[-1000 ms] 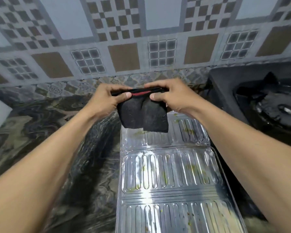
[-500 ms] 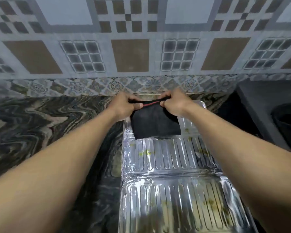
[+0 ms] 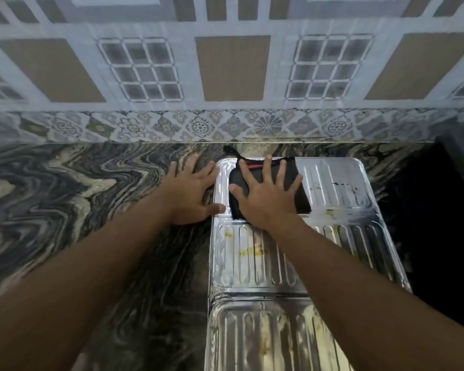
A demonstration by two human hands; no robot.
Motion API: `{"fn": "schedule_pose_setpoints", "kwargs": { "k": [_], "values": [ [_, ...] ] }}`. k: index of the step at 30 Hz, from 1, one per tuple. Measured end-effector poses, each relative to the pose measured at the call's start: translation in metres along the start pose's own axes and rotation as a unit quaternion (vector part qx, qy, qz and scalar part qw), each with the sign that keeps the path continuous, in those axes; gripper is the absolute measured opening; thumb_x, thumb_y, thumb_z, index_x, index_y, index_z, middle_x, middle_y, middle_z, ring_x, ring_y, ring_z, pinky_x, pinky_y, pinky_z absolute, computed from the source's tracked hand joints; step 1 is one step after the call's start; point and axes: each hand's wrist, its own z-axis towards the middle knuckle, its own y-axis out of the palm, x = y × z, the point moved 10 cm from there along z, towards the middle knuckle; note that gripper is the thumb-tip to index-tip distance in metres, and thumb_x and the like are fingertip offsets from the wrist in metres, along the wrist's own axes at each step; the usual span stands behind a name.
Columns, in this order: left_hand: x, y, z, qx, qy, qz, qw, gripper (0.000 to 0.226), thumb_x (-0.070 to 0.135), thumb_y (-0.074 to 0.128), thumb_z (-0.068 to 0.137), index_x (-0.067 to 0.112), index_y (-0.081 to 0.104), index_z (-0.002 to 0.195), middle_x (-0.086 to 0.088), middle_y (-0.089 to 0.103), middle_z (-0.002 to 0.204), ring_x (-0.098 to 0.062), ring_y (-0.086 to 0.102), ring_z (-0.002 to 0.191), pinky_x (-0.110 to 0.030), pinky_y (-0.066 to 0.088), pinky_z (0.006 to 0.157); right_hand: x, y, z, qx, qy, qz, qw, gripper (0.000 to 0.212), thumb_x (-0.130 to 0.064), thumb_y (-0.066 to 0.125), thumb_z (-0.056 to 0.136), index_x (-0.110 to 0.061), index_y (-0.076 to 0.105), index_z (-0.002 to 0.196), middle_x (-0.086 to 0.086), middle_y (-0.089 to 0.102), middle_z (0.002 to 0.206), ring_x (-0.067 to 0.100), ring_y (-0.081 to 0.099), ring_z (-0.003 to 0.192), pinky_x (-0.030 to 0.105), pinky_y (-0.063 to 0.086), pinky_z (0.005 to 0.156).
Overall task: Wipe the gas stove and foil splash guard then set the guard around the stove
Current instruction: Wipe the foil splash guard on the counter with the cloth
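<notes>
The foil splash guard (image 3: 332, 188) lies flat on the marbled counter, ribbed and shiny, with yellowish stains on its panels. A black cloth (image 3: 300, 194) with a red stripe lies on the guard's far panel. My right hand (image 3: 263, 196) presses flat on the cloth, fingers spread. My left hand (image 3: 190, 191) rests palm-down on the counter beside the guard's left edge, its thumb touching the foil rim. The gas stove is almost out of view; only a dark area (image 3: 439, 210) shows at the right.
The dark swirled marble counter (image 3: 78, 210) stretches to the left. A patterned tiled wall (image 3: 231, 68) rises right behind the guard's far edge.
Both hands held the cloth stretched above the guard. Now the cloth lies on the far panel under my flat right hand, and my left hand has let go and rests on the counter.
</notes>
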Motion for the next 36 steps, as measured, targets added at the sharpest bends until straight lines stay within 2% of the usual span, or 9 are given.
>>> {"fn": "schedule_pose_setpoints", "kwargs": {
  "k": [3, 7, 11, 17, 28, 32, 36],
  "values": [
    [0.003, -0.001, 0.002, 0.013, 0.012, 0.034, 0.999, 0.099, 0.08, 0.029, 0.086, 0.024, -0.008, 0.158, 0.005, -0.016, 0.165, -0.025, -0.021, 0.15, -0.066, -0.004, 0.117, 0.0, 0.001, 0.0, 0.015, 0.001, -0.012, 1.0, 0.062, -0.068, 0.007, 0.096, -0.048, -0.012, 0.152, 0.009, -0.019, 0.164, 0.039, -0.024, 0.147, 0.071, -0.017, 0.108],
    [0.007, 0.0, 0.004, 0.001, 0.025, 0.058, 0.998, 0.093, 0.078, 0.025, 0.088, 0.026, -0.009, 0.158, 0.007, -0.014, 0.165, -0.025, -0.024, 0.149, -0.069, -0.006, 0.115, 0.0, 0.001, 0.0, 0.02, 0.001, -0.022, 1.0, 0.058, -0.062, 0.006, 0.099, -0.047, -0.012, 0.152, 0.009, -0.017, 0.164, 0.037, -0.022, 0.148, 0.069, -0.014, 0.11],
    [0.009, -0.003, 0.005, -0.005, 0.018, 0.092, 0.996, 0.093, 0.077, 0.026, 0.089, 0.024, -0.008, 0.158, 0.007, -0.012, 0.165, -0.026, -0.024, 0.149, -0.071, -0.009, 0.113, 0.009, -0.003, 0.0, 0.021, -0.009, -0.016, 1.0, 0.056, -0.057, 0.007, 0.101, -0.045, -0.011, 0.153, 0.007, -0.016, 0.165, 0.032, -0.021, 0.149, 0.062, -0.016, 0.114],
    [0.012, -0.006, 0.004, -0.013, 0.012, 0.108, 0.994, 0.093, 0.075, 0.028, 0.09, 0.022, -0.009, 0.158, 0.005, -0.013, 0.165, -0.027, -0.024, 0.149, -0.071, -0.011, 0.113, 0.05, -0.013, -0.002, 0.017, 0.011, -0.01, 1.0, 0.057, -0.053, 0.009, 0.103, -0.04, -0.009, 0.155, 0.009, -0.013, 0.165, 0.03, -0.016, 0.15, 0.055, -0.013, 0.117],
    [0.015, -0.004, 0.006, -0.048, -0.01, 0.113, 0.992, 0.091, 0.072, 0.029, 0.093, 0.021, -0.01, 0.157, 0.005, -0.018, 0.164, -0.027, -0.028, 0.148, -0.07, -0.012, 0.11, 0.128, -0.032, -0.011, 0.016, 0.055, -0.029, 0.998, 0.058, -0.047, 0.01, 0.105, -0.03, -0.007, 0.157, 0.01, -0.009, 0.166, 0.028, -0.01, 0.152, 0.052, -0.008, 0.119],
    [0.015, -0.003, 0.007, -0.055, -0.015, 0.092, 0.994, 0.092, 0.071, 0.033, 0.092, 0.022, -0.01, 0.157, 0.006, -0.019, 0.164, -0.027, -0.027, 0.148, -0.07, -0.012, 0.11, 0.149, -0.041, -0.019, 0.032, 0.072, -0.011, 0.997, 0.065, -0.048, 0.018, 0.105, -0.022, -0.01, 0.157, 0.011, -0.006, 0.166, 0.028, -0.006, 0.152, 0.052, -0.004, 0.12],
    [0.012, -0.004, 0.003, -0.041, -0.022, 0.042, 0.998, 0.092, 0.069, 0.037, 0.092, 0.025, -0.011, 0.157, 0.009, -0.02, 0.164, -0.027, -0.024, 0.149, -0.069, -0.01, 0.111, 0.156, -0.04, -0.027, 0.043, 0.106, -0.027, 0.993, 0.071, -0.055, 0.018, 0.103, -0.015, 0.002, 0.158, 0.015, -0.01, 0.165, 0.03, -0.011, 0.151, 0.056, -0.005, 0.12]
  ]
}}
